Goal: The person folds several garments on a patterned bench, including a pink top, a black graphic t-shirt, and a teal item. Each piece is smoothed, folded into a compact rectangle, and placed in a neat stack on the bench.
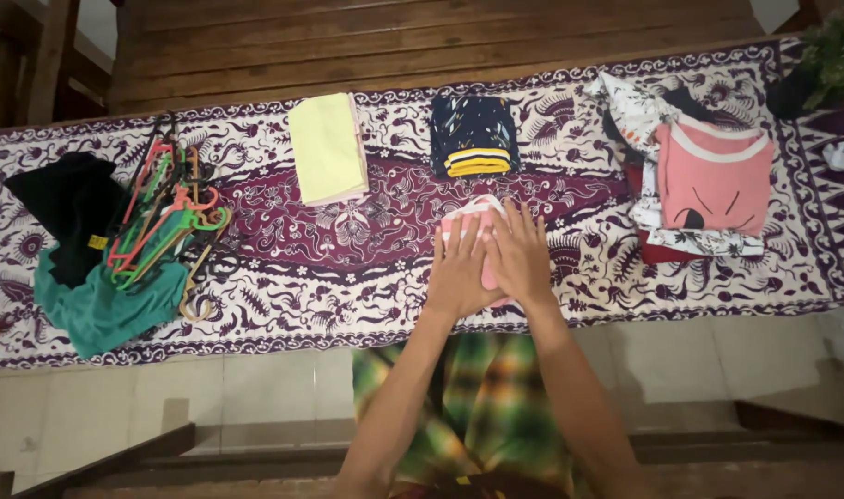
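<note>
Folded pink garment [468,222]: lies near the surface's [348,259] front edge, centre, long axis running front to back. Left hand [459,270] and right hand [521,254] side by side, fingers spread flat, pressing it down.

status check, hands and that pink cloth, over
Both hands flat: left hand, right hand, pressing folded pink cloth on batik spread. Yellow fold and navy fold behind, apart. Nothing in the way.

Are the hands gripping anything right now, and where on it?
Nothing gripped: left hand and right hand lie flat on top of the folded pink garment.
</note>
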